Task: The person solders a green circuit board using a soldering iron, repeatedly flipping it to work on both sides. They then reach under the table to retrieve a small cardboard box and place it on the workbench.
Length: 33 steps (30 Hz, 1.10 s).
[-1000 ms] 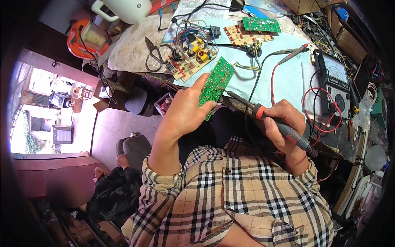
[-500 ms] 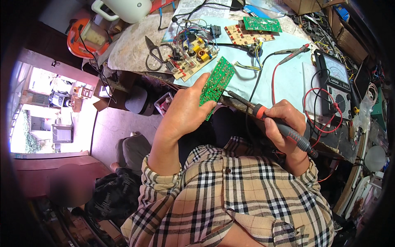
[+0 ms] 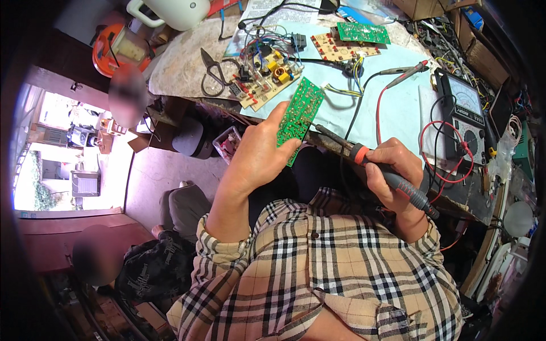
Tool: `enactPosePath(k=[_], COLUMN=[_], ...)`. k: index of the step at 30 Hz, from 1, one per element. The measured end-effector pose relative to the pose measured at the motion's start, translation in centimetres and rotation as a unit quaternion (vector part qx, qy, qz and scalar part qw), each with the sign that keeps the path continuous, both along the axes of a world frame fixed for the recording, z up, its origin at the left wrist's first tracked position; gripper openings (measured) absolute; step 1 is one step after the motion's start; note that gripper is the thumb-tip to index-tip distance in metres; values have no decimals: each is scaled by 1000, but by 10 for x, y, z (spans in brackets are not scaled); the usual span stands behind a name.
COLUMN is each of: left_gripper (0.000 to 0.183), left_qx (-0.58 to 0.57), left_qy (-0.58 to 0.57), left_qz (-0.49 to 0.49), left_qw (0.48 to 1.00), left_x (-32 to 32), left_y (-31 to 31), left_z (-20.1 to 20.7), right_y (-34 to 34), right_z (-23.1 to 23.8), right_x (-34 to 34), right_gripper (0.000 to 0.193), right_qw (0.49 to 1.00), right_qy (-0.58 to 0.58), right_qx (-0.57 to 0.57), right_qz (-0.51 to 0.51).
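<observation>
Green and narrow, the circuit board (image 3: 306,103) jutted past the left hand (image 3: 256,153) pinching it. The right hand (image 3: 396,170) clutched a soldering iron (image 3: 359,154).

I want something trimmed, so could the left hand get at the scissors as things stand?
Probably not straight away: the left hand is holding the green circuit board. With that put down, likely yes; the scissors lie close by, with nothing apparently covering them.

held green board (image 3: 303,109): far face hidden | white jug (image 3: 181,12): cropped
</observation>
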<state>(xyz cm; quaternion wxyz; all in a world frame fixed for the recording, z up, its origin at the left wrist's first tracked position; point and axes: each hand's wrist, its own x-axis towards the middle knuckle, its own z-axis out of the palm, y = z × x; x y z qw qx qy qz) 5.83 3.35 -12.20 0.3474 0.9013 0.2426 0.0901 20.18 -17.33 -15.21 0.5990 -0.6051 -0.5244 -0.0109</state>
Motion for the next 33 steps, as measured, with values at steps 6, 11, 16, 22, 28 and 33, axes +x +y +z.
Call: enactPosePath(k=[6, 11, 16, 22, 28, 33], left_gripper=[66, 66, 65, 60, 63, 62], left_qx=[-24, -37, -28, -35, -73, -69], left_qy=[10, 16, -3, -66, -23, -33], left_qz=[16, 16, 11, -8, 22, 29], left_qw=[1000, 999, 1000, 997, 997, 997], left_x=[-1, -2, -8, -2, -8, -12], left_y=[-1, 0, 2, 4, -5, -9], left_z=[0, -2, -8, -25, -10, -14], right_y=[0, -2, -1, -2, -8, -8], right_z=[0, 2, 5, -2, -19, -15], right_x=[0, -4, -7, -12, -5, -6], right_gripper=[13, 12, 15, 8, 10, 12], right_qw=[1000, 1000, 999, 998, 998, 995], right_qy=[3, 7, -7, -16, -14, -48], right_qx=[-9, -13, -41, -39, -54, -80], right_qz=[-2, -8, -12, -36, 0, -25])
